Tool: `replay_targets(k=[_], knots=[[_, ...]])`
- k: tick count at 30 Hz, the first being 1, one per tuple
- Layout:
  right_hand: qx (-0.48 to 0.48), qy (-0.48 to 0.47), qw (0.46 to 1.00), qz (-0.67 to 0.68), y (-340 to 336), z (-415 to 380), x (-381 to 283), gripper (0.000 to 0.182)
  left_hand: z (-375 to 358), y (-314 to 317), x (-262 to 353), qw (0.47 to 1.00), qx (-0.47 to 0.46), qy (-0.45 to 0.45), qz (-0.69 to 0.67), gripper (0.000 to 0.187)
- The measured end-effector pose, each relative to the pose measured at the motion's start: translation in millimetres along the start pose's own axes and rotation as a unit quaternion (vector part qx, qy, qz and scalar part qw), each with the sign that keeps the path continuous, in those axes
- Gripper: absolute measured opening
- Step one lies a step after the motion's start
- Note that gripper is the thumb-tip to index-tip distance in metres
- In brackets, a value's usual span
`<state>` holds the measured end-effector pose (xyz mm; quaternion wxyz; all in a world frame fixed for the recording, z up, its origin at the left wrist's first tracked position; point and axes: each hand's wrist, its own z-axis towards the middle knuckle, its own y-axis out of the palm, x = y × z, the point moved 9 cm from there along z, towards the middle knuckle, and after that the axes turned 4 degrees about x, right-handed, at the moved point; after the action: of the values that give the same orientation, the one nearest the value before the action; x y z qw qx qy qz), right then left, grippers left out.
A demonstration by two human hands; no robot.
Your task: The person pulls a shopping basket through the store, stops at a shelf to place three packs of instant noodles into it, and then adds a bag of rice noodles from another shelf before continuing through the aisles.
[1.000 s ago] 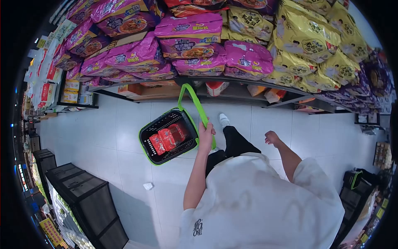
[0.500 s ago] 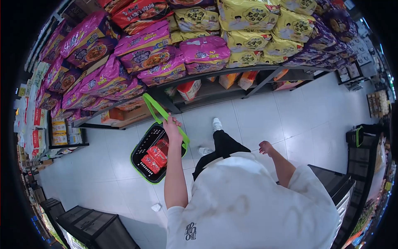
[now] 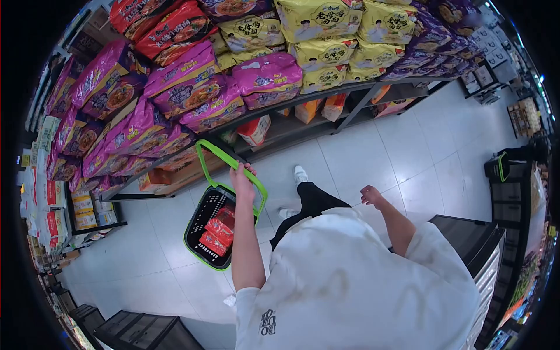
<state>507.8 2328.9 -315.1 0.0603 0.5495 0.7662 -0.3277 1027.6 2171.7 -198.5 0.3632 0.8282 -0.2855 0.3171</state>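
Note:
My left hand (image 3: 242,178) is wrapped round the green handle (image 3: 224,154) of a black shopping basket (image 3: 204,219) with a green rim. Red packs (image 3: 219,232) lie inside the basket, partly hidden by my left forearm. On the other side of my body, my right hand (image 3: 370,195) hangs over the floor, its fingers loosely curled; whether they hold anything does not show. The shelf with purple noodle packs (image 3: 267,79) stands beyond the basket.
Yellow packs (image 3: 319,20) and red packs (image 3: 172,32) are piled on the same shelf, with boxes and bags below. Dark cabinets (image 3: 143,332) stand behind at lower left, and another (image 3: 461,233) at right. A second basket (image 3: 497,168) is at far right.
The shelf and its packs have shifted left in view. The basket hangs slightly lower in view, still in my left hand. My right hand has moved slightly left and up.

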Motion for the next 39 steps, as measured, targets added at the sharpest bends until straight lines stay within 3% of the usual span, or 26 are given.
replay_targets(k=[14,27,32,39], knots=[[-0.005,-0.005,0.999,-0.036,-2,3,-20,0.027,-24,-5,-8,0.998,-0.033,-0.020,-0.051,0.020],[-0.031,0.010,0.995,-0.096,-17,13,2,0.023,-51,-17,-23,0.999,0.018,-0.033,-0.018,0.016],[-0.053,-0.017,0.992,-0.113,-29,43,-32,0.023,-68,-17,-37,0.999,0.021,-0.047,-0.014,0.014],[-0.069,-0.072,0.989,-0.113,-67,104,-128,0.024,-95,-1,-66,0.995,0.057,-0.052,0.064,0.013]])
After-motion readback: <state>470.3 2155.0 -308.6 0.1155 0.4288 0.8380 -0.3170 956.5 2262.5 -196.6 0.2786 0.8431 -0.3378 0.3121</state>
